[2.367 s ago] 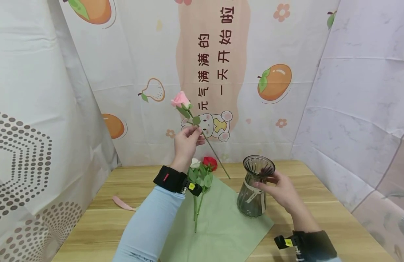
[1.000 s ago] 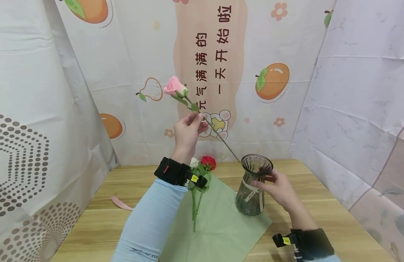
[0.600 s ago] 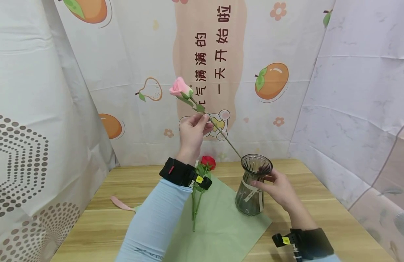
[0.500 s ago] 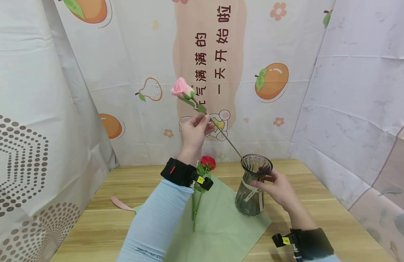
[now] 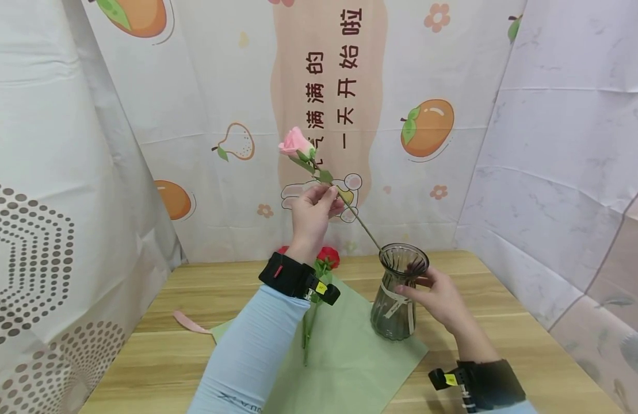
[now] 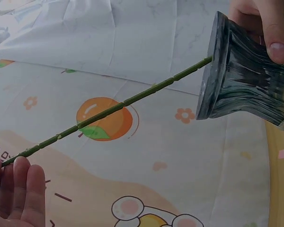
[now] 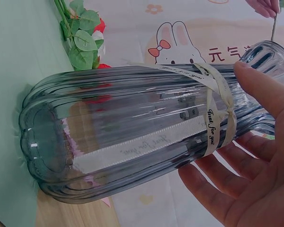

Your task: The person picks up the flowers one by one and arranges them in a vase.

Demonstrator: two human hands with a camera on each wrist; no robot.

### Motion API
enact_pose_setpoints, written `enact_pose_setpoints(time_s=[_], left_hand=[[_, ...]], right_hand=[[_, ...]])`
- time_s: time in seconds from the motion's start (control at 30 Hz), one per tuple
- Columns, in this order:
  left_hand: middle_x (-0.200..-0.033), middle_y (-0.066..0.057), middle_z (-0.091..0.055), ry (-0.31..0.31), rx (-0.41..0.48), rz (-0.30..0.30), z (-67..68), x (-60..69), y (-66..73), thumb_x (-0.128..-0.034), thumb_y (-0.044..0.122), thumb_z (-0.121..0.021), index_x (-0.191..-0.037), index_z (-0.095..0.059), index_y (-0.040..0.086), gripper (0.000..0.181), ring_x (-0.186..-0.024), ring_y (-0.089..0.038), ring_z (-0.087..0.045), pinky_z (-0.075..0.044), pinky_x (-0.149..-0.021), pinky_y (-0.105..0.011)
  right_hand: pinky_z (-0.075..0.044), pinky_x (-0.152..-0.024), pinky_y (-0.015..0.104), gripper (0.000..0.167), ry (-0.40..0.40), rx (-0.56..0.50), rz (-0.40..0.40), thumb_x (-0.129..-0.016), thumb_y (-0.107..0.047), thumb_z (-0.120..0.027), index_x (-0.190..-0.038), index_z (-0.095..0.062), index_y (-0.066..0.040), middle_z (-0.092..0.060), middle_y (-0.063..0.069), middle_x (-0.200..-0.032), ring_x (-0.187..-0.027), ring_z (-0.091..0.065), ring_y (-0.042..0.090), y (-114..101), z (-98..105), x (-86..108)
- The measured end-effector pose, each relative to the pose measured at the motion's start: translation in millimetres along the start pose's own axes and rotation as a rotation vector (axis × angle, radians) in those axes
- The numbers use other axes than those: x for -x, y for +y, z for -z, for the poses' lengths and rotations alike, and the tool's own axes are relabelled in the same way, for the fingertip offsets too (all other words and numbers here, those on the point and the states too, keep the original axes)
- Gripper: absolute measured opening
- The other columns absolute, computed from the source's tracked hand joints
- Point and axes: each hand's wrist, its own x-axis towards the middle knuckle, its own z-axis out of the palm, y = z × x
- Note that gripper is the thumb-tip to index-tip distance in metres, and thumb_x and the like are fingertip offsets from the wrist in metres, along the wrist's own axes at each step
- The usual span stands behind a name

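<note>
My left hand (image 5: pixel 310 221) pinches the stem of a pink rose (image 5: pixel 296 142) between thumb and fingers, just below its leaves. The rose leans, bloom up and left, stem running down to the right. Its lower stem (image 6: pixel 146 92) reaches the mouth of a grey ribbed glass vase (image 5: pixel 393 316); how far the tip is inside, I cannot tell. The vase stands upright, with a printed cream ribbon (image 7: pixel 213 118) tied round its neck. My right hand (image 5: pixel 445 296) holds that neck from the right, thumb in front and fingers behind.
On the wooden table (image 5: pixel 479 282) lies a green wrapping sheet (image 5: pixel 344 368), partly under the vase. Roses, including a red rose (image 5: pixel 329 256), lie on it, partly hidden by my left wrist. A pink strip (image 5: pixel 191 322) lies to the left. Printed curtains (image 5: pixel 220 201) hang behind.
My left hand has lifted the rose, then moved it rightward and slightly down, bringing the stem's end to the vase's rim. My right hand and the vase have stayed almost still.
</note>
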Motion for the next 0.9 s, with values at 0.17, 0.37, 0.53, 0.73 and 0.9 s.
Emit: enact_pose_setpoints(time_s=[0.17,0.37,0.53,0.73,0.9], left_hand=[[-0.102,-0.016,-0.069,-0.008,-0.014,0.001,-2.3,1.1,-4.7,-0.0979,0.012,-0.070,-0.116,-0.068,-0.005,0.025,-0.081,-0.020,-0.071,-0.059,-0.081,-0.034],[-0.103,-0.020,-0.070,-0.018,-0.040,-0.002,-5.0,4.6,-11.4,-0.0969,0.012,-0.071,-0.110,-0.072,0.002,0.017,-0.083,-0.024,-0.072,-0.059,-0.080,-0.034],[-0.102,-0.023,-0.070,-0.042,-0.063,-0.013,-7.7,6.5,-19.4,-0.0973,0.012,-0.071,-0.108,-0.072,0.002,0.014,-0.089,-0.034,-0.072,-0.059,-0.080,-0.034],[-0.094,-0.017,-0.071,-0.058,-0.117,-0.033,-11.3,9.1,-28.0,-0.0980,0.012,-0.070,-0.106,-0.073,0.004,0.012,-0.082,-0.023,-0.073,-0.059,-0.078,-0.033],[-0.091,-0.010,-0.071,-0.080,-0.141,-0.025,-13.8,11.9,-33.5,-0.0979,0.013,-0.070,-0.107,-0.072,0.000,0.016,-0.081,-0.020,-0.072,-0.059,-0.078,-0.033]], right_hand=[[-0.050,-0.092,0.061,0.060,-0.001,-0.002,0.006,-0.086,-0.029,-0.084,-0.135,-0.059,-0.005,-0.061,0.021,-0.134,-0.123,-0.055,0.047,0.8,-0.5,-0.3],[-0.050,-0.092,0.062,0.060,0.000,0.002,0.017,-0.086,-0.029,-0.084,-0.135,-0.059,-0.006,-0.061,0.021,-0.134,-0.124,-0.055,0.047,0.8,-0.8,-0.2],[-0.050,-0.092,0.062,0.060,0.005,0.004,0.018,-0.086,-0.029,-0.085,-0.135,-0.059,-0.005,-0.061,0.021,-0.134,-0.124,-0.055,0.046,1.3,-0.6,0.0],[-0.049,-0.093,0.061,0.061,0.007,0.010,0.011,-0.085,-0.030,-0.085,-0.134,-0.060,-0.004,-0.062,0.020,-0.132,-0.123,-0.056,0.046,0.9,-0.8,0.2],[-0.050,-0.093,0.060,0.061,0.009,0.014,0.010,-0.085,-0.031,-0.085,-0.133,-0.060,-0.005,-0.062,0.020,-0.131,-0.122,-0.057,0.046,-0.2,-1.1,0.2]])
